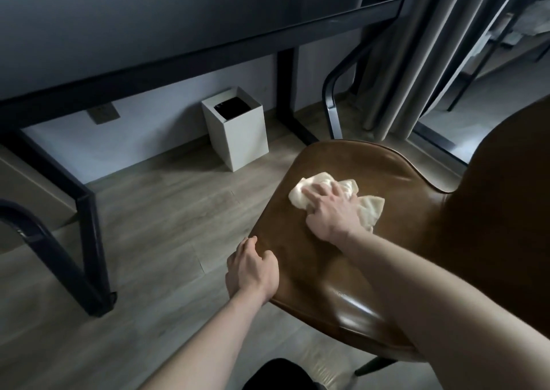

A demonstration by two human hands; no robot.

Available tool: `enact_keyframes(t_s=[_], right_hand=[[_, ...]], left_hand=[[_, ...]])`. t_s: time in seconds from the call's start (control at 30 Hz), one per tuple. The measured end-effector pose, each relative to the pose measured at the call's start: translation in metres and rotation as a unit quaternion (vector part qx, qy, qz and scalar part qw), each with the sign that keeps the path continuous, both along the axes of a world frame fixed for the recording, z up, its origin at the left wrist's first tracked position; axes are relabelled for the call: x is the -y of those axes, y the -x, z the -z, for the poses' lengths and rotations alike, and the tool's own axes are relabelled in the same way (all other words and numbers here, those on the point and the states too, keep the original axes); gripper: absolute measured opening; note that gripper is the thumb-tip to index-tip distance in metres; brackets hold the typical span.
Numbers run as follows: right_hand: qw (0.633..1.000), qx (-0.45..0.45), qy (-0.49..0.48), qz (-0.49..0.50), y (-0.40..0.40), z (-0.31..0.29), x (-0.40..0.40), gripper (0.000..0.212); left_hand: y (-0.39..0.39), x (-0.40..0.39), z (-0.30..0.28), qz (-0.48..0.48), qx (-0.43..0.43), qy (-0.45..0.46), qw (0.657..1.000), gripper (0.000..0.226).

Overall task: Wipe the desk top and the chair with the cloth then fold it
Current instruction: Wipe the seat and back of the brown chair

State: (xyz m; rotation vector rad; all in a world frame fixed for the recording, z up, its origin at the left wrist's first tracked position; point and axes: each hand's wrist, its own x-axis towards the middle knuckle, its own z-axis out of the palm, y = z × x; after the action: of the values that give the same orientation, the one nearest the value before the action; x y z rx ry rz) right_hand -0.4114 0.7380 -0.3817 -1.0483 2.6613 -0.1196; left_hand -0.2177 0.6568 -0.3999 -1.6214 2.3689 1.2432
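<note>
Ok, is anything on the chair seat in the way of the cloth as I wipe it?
Nothing visible is. The right hand presses the cloth on the brown seat, which is otherwise bare. The left hand only grips the seat's front edge, off to the side.

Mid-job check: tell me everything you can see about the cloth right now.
The cloth is pale cream, soft, towel-like fabric, bunched and crumpled rather than folded. It lies on the glossy brown seat of the chair, toward the seat's far side. The right hand presses down on its middle with spread fingers, so loose ends show on both sides. The left hand grips the seat's edge, apart from it.
</note>
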Motion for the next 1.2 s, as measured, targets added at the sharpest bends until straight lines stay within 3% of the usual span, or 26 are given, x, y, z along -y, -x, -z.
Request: enact_keyframes(t_s=[0.27, 0.5, 0.97, 1.2], right_hand=[[0.998, 0.059, 0.027, -0.026, -0.097, -0.008, -0.072, 0.062], [0.993, 0.108, 0.034, -0.016, -0.109, -0.017, -0.104, 0.055], [0.995, 0.036, 0.015, -0.093, -0.031, 0.000, 0.019, 0.062], [0.999, 0.032, -0.035, 0.017, 0.030, 0.000, 0.030, 0.063]], left_hand=[[-0.007, -0.006, -0.019, -0.018, -0.013, -0.031, 0.999, 0.060], [-0.013, -0.011, -0.020, -0.031, -0.021, -0.043, 0.998, 0.061], [0.002, 0.002, -0.004, -0.026, -0.017, -0.010, 0.999, 0.059], [0.004, 0.005, 0.000, -0.022, -0.012, 0.004, 1.000, 0.057]])
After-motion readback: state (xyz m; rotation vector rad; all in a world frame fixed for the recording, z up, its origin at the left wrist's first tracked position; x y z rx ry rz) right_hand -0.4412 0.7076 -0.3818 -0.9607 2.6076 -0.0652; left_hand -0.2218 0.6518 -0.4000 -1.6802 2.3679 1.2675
